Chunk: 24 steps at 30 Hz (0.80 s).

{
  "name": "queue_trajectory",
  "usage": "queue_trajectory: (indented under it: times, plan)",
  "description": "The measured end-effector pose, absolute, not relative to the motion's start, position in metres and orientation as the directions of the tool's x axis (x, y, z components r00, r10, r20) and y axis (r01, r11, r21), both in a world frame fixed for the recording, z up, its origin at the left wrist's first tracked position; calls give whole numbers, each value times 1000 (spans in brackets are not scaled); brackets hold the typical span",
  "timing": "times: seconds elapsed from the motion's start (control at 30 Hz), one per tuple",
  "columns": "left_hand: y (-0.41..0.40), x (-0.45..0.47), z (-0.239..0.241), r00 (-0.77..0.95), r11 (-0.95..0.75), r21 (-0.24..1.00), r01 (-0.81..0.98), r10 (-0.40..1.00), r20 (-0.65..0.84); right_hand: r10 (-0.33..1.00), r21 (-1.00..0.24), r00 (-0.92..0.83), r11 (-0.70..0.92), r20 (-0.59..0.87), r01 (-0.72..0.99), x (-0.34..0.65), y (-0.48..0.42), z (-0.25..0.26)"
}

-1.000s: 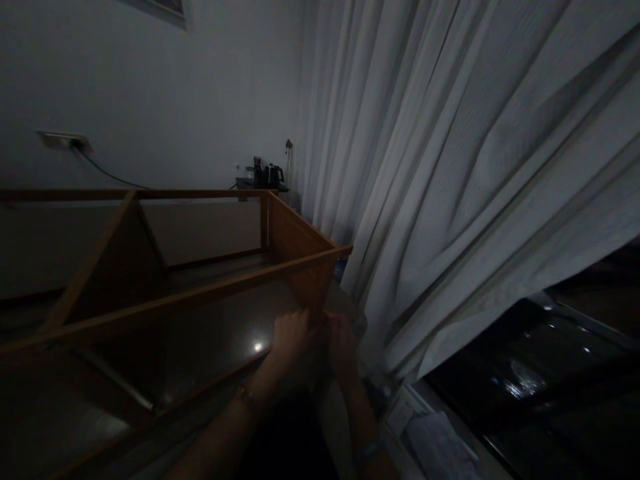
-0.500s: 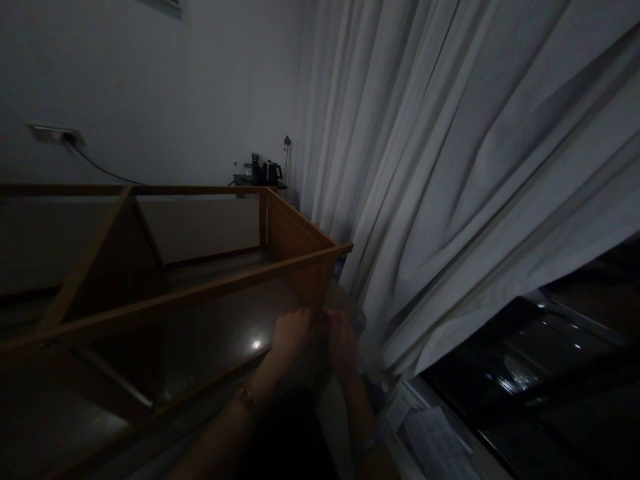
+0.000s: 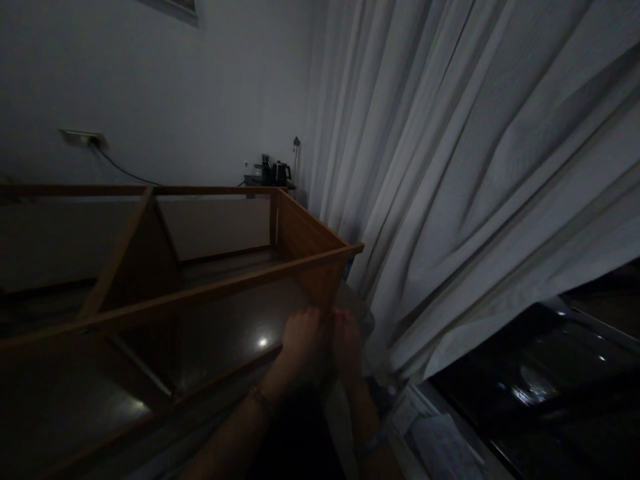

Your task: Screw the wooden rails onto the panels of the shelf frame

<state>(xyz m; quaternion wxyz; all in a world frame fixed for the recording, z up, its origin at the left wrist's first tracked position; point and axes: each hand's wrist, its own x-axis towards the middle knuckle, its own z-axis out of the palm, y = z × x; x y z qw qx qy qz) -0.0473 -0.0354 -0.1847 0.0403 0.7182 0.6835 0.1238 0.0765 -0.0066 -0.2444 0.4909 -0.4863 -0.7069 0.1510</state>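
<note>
A brown wooden shelf frame (image 3: 210,293) lies on its side across the left half of the dim view. My left hand (image 3: 304,343) and my right hand (image 3: 347,347) are pressed close together at the lower corner of the frame's end panel (image 3: 320,267). Both hands have curled fingers pinching at that corner. Whatever they grip is too small and dark to name. A bracelet sits on my left wrist and a band on my right wrist.
A long pale curtain (image 3: 450,180) hangs right beside the frame. A kettle and dark items (image 3: 273,173) stand on a small table by the far wall. Papers (image 3: 435,443) lie on the floor at lower right, near a dark glossy surface (image 3: 550,373).
The view has shifted slightly, so everything sits a little further right. Both hands stay pinched together at the same corner of the frame.
</note>
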Motion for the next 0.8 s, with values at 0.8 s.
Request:
queue_trajectory:
  times: [0.8]
  plan:
    - [-39, -48, -174, 22, -52, 255, 965, 993, 120, 797, -634, -25, 499, 604, 590, 74, -4, -258]
